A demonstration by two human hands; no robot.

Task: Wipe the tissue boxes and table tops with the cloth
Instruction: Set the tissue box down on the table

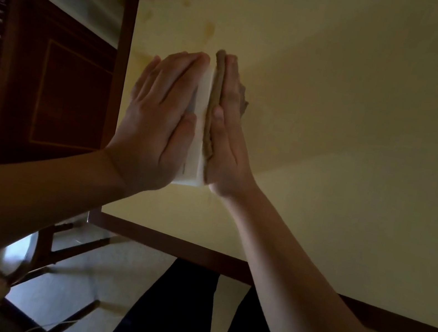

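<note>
A white tissue box point(197, 132) stands on the cream table top point(351, 124) near its left edge. My left hand point(158, 120) lies flat with straight fingers on the box's left side and top. My right hand point(228, 129) presses a folded brown cloth point(214, 100) flat against the box's right side, fingers straight. Most of the box is hidden between the two hands.
The table has a dark wooden rim point(115, 95). Faint yellowish stains point(209, 29) mark the top beyond the box. A dark wooden cabinet point(58, 90) stands to the left. Chair frames point(51, 247) and a pale floor show below, with my dark trousers point(174, 313).
</note>
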